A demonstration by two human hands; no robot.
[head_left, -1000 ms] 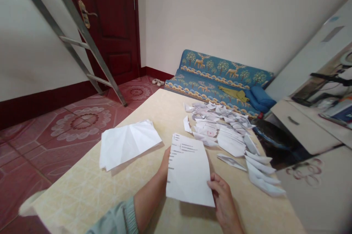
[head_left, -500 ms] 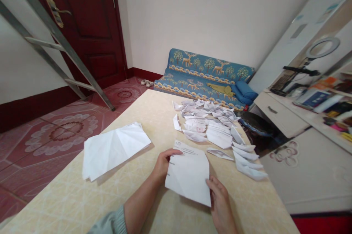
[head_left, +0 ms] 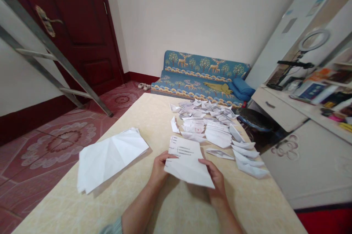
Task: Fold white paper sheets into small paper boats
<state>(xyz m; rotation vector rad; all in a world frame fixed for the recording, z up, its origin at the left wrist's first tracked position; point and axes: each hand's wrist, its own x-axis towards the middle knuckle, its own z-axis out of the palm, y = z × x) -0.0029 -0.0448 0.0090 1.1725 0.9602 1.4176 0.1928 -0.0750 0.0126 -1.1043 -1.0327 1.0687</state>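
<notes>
A sheet of paper with printed lines is held tilted above the table. My left hand grips its left edge, thumb on top and fingers underneath. On the opposite edge, my right hand pinches the sheet the same way. Just beyond it lie many folded paper boats, packed close together. One flat folded piece rests by itself near the right hand, beside a short row of nested boats. To the left is a stack of creased white sheets.
A blue patterned sofa stands against the wall past the table's far edge. At the left a metal ladder leans near a dark red door. A white cabinet and a black round stool are on the right.
The sheet has tipped flatter and more of its print faces me. My right hand has moved up along its right edge. The view has shifted slightly.
</notes>
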